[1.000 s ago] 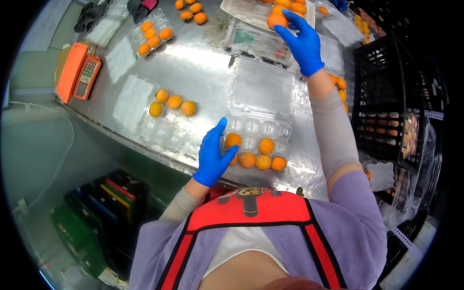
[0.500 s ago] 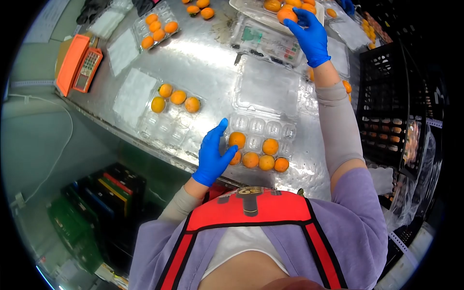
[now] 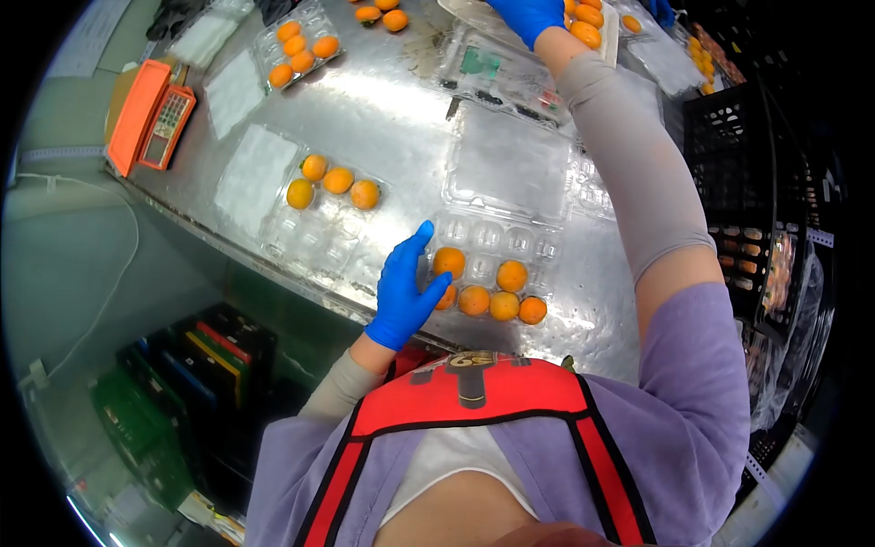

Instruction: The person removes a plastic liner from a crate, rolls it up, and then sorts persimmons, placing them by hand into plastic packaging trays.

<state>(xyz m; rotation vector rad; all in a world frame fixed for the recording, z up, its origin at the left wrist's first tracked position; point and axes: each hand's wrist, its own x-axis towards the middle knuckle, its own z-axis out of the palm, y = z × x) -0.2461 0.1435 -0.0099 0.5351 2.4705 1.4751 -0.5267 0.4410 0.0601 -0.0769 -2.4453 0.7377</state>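
My left hand (image 3: 399,294), in a blue glove, is open with fingers and thumb apart at the left edge of a clear plastic tray (image 3: 488,237). Its thumb reaches over an orange fruit, possibly a persimmon (image 3: 447,263). Several more such fruits (image 3: 503,305) fill the tray's near row, and the cups at the far side hold none. The tray's clear lid (image 3: 506,169) lies folded back. At the top edge is my right hand (image 3: 532,16), also gloved, over a white container (image 3: 609,41) of orange fruits (image 3: 586,35); its fingers are cut off by the frame.
Left of centre, another clear tray (image 3: 314,239) holds several fruits, with a third tray (image 3: 301,55) behind it. An orange scale (image 3: 150,123) stands at the table's left edge. A weighing scale (image 3: 497,73) sits ahead. Black crates (image 3: 725,164) stand on the right.
My right hand has moved up and left, partly out of frame; the fruit it held is out of sight. My left hand has hardly moved.
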